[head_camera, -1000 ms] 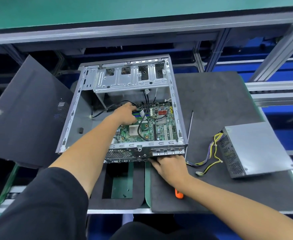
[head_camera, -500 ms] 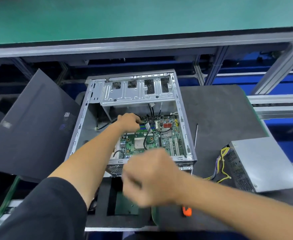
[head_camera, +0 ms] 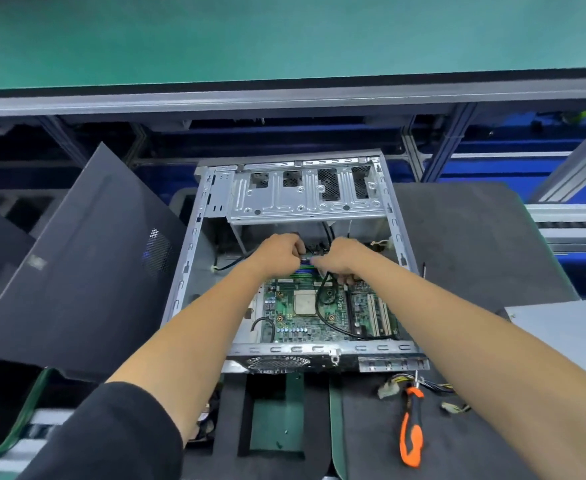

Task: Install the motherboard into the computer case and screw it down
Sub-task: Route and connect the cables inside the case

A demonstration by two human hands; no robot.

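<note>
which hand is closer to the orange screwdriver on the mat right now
Right. The right hand is inside the case above the screwdriver; the left hand sits beside it, farther left.

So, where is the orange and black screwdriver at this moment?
In the head view the orange and black screwdriver lies low on the right, on the dark foam mat just in front of the open metal computer case, beside loose cable connectors.

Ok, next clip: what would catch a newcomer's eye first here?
Both hands, left hand and right hand, meet deep inside the open computer case, fingers curled on black cables over the green motherboard. An orange-handled screwdriver lies untouched on the dark mat in front of the case, to the right.
</note>
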